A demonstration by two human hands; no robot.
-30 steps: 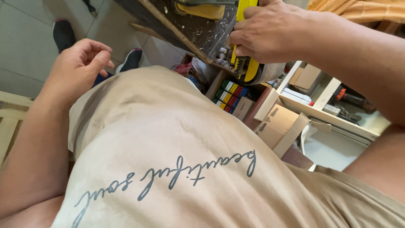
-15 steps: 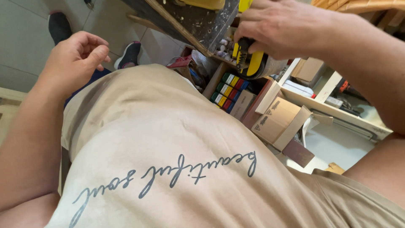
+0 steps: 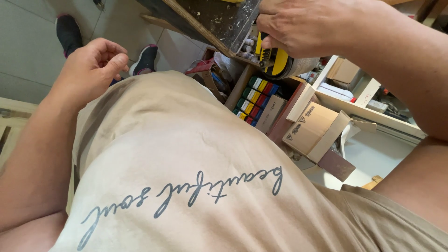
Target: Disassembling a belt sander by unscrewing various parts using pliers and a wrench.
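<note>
Right hand: the right hand (image 3: 310,25) sits at the top of the view, fingers wrapped over a yellow-and-black power tool (image 3: 275,58), clamped firmly round its body.
Left hand: the left hand (image 3: 91,70) hangs free over the beige shirt (image 3: 196,154), fingers loosely curled, thumb near the forefinger, holding nothing that shows.
Tool position: tucked just under the edge of the dark, dusty wooden desk (image 3: 210,21), partly hidden by the gripping hand.
Handling: looks rigid and fairly heavy, hard plastic casing; I judge the best hold is round the main body, clear of the grey drum-like front part.
Below the desk: a row of small colourful boxes (image 3: 254,95) stands on a shelf, near a brown cardboard box (image 3: 312,128) with open flaps.
Further out: white shelving (image 3: 368,109) with small items; black shoes (image 3: 70,32) on the tiled floor (image 3: 28,42).
</note>
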